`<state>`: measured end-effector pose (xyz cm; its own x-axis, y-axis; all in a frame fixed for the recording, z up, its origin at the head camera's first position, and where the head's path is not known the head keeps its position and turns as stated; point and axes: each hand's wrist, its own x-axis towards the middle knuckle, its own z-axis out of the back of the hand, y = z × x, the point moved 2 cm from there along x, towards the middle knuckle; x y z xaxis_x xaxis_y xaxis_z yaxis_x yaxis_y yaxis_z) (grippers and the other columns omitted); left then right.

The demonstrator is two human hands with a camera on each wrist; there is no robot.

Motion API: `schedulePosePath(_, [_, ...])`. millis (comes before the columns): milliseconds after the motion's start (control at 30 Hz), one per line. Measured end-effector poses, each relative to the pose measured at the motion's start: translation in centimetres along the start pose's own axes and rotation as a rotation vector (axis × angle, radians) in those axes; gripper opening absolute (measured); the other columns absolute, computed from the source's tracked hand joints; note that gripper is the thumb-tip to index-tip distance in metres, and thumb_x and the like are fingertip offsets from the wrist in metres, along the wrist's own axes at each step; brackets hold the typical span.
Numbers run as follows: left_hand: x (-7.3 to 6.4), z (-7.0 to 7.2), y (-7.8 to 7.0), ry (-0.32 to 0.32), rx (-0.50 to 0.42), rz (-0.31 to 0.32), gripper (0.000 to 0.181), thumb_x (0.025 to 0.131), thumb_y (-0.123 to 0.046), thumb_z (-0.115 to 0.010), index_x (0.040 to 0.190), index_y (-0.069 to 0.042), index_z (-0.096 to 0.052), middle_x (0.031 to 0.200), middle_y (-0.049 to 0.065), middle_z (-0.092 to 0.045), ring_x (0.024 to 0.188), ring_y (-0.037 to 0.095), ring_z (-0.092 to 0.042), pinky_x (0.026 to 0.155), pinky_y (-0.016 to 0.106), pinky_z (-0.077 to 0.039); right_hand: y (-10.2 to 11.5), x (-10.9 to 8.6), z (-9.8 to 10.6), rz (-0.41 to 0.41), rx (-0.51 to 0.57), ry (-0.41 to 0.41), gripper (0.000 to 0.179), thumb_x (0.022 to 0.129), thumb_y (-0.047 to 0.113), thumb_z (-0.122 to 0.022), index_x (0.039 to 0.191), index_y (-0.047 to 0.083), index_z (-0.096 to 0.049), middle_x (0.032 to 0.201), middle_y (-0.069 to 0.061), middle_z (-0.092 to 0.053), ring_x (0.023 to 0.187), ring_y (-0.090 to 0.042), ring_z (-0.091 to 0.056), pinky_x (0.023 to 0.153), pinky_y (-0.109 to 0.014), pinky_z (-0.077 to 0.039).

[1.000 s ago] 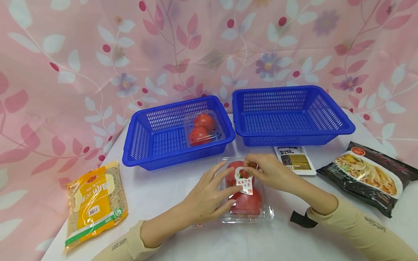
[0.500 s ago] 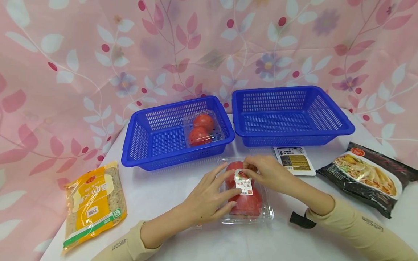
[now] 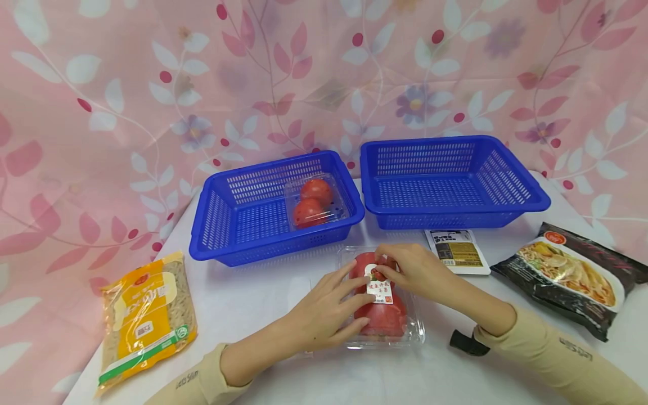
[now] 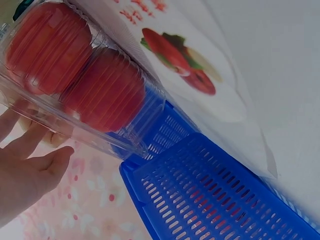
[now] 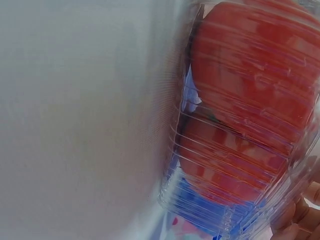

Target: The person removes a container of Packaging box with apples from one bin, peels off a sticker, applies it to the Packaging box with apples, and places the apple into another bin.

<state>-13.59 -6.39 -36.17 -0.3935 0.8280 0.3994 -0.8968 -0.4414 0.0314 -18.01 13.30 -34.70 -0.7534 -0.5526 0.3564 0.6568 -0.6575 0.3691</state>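
A clear plastic box (image 3: pixel 416 333) with two large red round fruits (image 3: pixel 383 322) lies on the white table before me. On its lid sits a white label (image 3: pixel 379 290) with red characters and a small fruit picture. My left hand (image 3: pixel 324 310) spreads over the box's left side, its fingertips at the label's left edge. The thumb and curled fingers of my right hand (image 3: pixel 417 271) pinch the label's top end. In the left wrist view, the left hand (image 4: pixel 30 167) is beside the box, whose ribbed wall shows the fruits (image 4: pixel 107 92). Fingers (image 5: pixel 300 215) show at the right wrist view's lower right.
Behind stand two blue baskets; the left basket (image 3: pixel 212 244) holds another box of red fruits (image 3: pixel 315 203), beside the right basket (image 3: pixel 455 218). A yellow grain bag (image 3: pixel 149 320) lies left. A flat white packet (image 3: pixel 458 250) and a black noodle bag (image 3: pixel 572 270) lie right. A white sheet (image 4: pixel 205 65) shows printed fruit.
The label's top now lies a little lower and flatter against the lid, with the right fingers following it. The left fingers have shifted slightly farther over the label. The box stays in place.
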Motion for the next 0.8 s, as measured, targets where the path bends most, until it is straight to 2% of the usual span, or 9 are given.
schedulePosePath(167, [0.0,0.1,0.0,0.025,-0.025,0.013,0.031,0.09,-0.034,-0.052,0.113,-0.017,-0.063,0.127,0.009,-0.054,0.13,0.035,-0.032,0.101,0.045,-0.034,0.1,-0.2,0.0,0.055,-0.001,-0.012,0.015,0.078,0.006,-0.069,0.081,0.016,-0.058,0.065,0.012,-0.052,0.056,-0.004,-0.045,0.049,-0.018,-0.041])
schedulePosePath(333, [0.1,0.2,0.1,0.053,-0.028,0.018,0.032,0.09,-0.035,-0.051,0.115,-0.018,-0.061,0.126,0.008,-0.054,0.13,0.033,-0.032,0.101,0.044,-0.034,0.1,-0.5,0.0,0.111,-0.017,-0.028,0.011,0.079,0.007,-0.069,0.082,0.015,-0.062,0.074,0.009,-0.058,0.065,-0.008,-0.053,0.06,-0.023,-0.048])
schedulePosePath(433, [0.1,0.1,0.2,0.06,-0.028,0.02,0.033,0.09,-0.035,-0.051,0.116,-0.018,-0.06,0.126,0.008,-0.053,0.13,0.033,-0.032,0.101,0.044,-0.034,0.2,-0.8,0.2,0.089,-0.014,-0.008,0.009,0.08,0.01,-0.069,0.086,0.015,-0.064,0.078,0.008,-0.059,0.069,-0.01,-0.055,0.064,-0.025,-0.05])
schedulePosePath(667, [0.1,-0.1,0.1,0.083,-0.003,0.037,0.037,0.091,-0.037,-0.05,0.122,-0.019,-0.056,0.128,0.008,-0.05,0.13,0.034,-0.03,0.1,0.044,-0.034,0.6,-1.4,0.5,0.001,0.006,0.069,0.011,0.08,0.017,-0.07,0.089,0.02,-0.065,0.076,0.009,-0.051,0.066,-0.013,-0.048,0.056,-0.021,-0.042])
schedulePosePath(800, [-0.1,-0.1,0.0,0.124,0.013,0.069,0.04,0.091,-0.038,-0.049,0.127,-0.021,-0.051,0.133,0.007,-0.046,0.131,0.036,-0.028,0.1,0.046,-0.034,0.8,-1.7,0.5,-0.029,0.008,0.086,0.014,0.08,0.018,-0.071,0.093,0.02,-0.065,0.078,0.008,-0.051,0.068,-0.013,-0.048,0.057,-0.022,-0.042])
